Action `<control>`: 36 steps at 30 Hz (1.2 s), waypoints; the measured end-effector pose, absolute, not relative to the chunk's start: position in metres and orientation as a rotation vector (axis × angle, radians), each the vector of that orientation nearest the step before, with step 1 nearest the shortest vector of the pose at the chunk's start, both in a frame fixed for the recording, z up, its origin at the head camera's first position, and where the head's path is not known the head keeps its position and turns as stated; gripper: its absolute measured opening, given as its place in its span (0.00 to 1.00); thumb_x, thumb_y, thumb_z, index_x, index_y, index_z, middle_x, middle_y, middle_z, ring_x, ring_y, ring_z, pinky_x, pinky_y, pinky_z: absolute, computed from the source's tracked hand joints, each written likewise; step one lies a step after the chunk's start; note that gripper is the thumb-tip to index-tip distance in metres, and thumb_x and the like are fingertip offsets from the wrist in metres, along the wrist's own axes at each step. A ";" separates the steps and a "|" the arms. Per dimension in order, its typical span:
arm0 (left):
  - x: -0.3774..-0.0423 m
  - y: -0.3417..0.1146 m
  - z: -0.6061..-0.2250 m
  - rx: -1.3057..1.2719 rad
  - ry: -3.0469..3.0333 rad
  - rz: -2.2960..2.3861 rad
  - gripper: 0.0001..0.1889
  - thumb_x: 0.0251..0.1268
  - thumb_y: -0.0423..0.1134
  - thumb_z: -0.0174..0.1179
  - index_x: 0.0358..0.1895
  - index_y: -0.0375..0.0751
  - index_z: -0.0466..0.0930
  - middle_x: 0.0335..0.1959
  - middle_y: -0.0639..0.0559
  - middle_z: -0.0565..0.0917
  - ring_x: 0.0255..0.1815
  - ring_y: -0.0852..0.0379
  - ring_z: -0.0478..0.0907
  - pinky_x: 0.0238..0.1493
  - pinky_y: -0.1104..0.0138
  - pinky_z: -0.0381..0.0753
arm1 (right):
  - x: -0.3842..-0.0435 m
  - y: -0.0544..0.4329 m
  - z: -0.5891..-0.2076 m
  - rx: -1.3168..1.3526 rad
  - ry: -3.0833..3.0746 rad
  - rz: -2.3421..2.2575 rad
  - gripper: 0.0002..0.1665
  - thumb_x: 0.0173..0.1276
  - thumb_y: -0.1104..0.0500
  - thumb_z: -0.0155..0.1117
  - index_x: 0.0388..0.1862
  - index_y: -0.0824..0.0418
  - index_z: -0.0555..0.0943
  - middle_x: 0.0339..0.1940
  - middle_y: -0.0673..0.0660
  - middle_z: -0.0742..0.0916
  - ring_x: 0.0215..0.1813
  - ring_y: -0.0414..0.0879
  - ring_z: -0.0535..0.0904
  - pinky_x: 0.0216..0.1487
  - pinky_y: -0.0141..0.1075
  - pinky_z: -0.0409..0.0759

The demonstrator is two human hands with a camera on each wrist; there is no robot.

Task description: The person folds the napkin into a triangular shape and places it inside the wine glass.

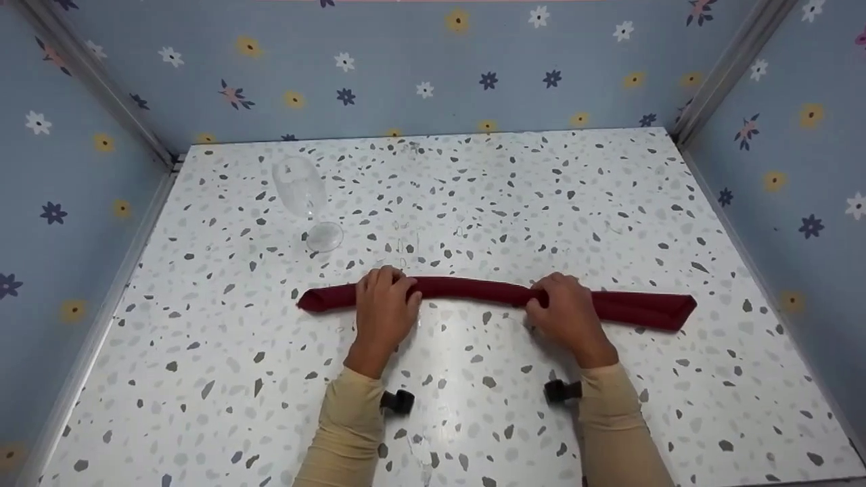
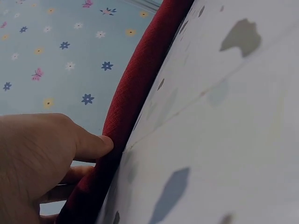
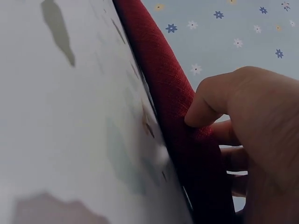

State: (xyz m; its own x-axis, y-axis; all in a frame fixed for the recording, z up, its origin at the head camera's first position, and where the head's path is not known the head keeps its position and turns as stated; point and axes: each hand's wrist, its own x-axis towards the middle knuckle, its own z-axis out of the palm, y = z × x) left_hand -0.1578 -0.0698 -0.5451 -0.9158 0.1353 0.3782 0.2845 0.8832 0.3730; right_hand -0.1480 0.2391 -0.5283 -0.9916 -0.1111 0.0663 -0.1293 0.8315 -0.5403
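A dark red cloth (image 1: 467,289), rolled into a long tube, lies crosswise on the speckled table. Its left end is a narrow rolled opening, while the right end is wider with a slanted folded edge. Toward the left end, my left hand (image 1: 385,308) grips the roll, thumb on the near side and fingers over the far side. My right hand (image 1: 567,314) holds it right of the middle in the same way. Both wrist views show thumb and fingers curled around the cloth (image 2: 135,74), its woven texture visible beside the right thumb (image 3: 201,109).
A clear stemmed glass (image 1: 301,189) is at the back left, its round foot toward me. The white speckled table (image 1: 473,406) is bordered by blue flowered walls (image 1: 419,61) at the back and sides. Dark wrist mounts (image 1: 399,402) stick out from the tan sleeves (image 1: 342,433).
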 end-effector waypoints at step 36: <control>-0.141 -0.033 -0.536 -0.770 -2.586 -1.148 0.18 0.70 0.38 0.63 0.61 0.40 0.81 0.47 0.48 0.85 0.47 0.56 0.80 0.49 0.63 0.79 | -0.140 0.208 -0.518 0.071 -2.687 1.232 0.07 0.59 0.63 0.64 0.36 0.62 0.85 0.31 0.55 0.84 0.35 0.49 0.76 0.37 0.42 0.73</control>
